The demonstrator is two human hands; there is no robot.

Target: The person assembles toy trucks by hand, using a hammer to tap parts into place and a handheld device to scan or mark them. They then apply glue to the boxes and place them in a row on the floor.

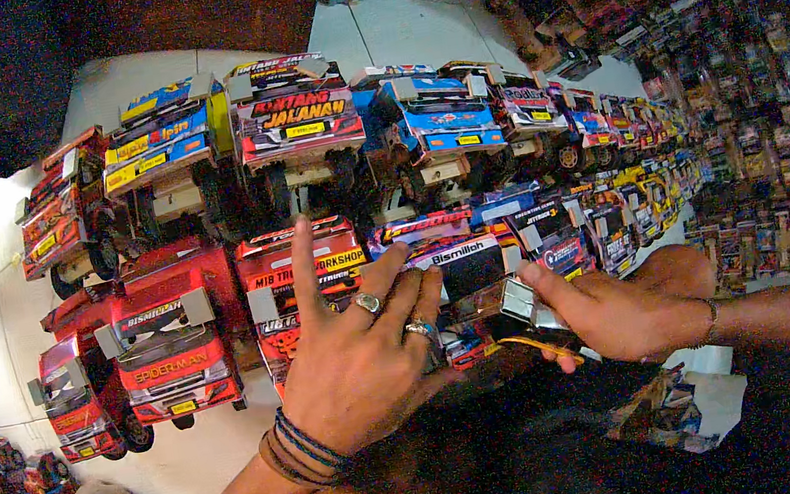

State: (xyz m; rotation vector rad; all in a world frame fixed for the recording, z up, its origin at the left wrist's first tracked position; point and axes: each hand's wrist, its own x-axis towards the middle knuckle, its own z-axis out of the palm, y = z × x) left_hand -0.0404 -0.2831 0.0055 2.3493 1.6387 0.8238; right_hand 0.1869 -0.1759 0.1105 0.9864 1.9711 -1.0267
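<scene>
The single view looks from the person's head, through the left of two side-by-side fisheye cameras. It faces downward and ahead, with the left hand (pixel 355 354) and right hand (pixel 616 312) near the lens and rows of toy trucks (pixel 173 349) shrinking toward the right.

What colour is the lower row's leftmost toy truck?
That truck is mostly red, best seen in head view.

Left hand (pixel 355 359): ringed, index finger extended
Right hand (pixel 617 314): gripping yellow-edged object (pixel 530 342), kind unclear
Toy trucks (pixel 172 351): rows on white surface (pixel 179 469)
</scene>
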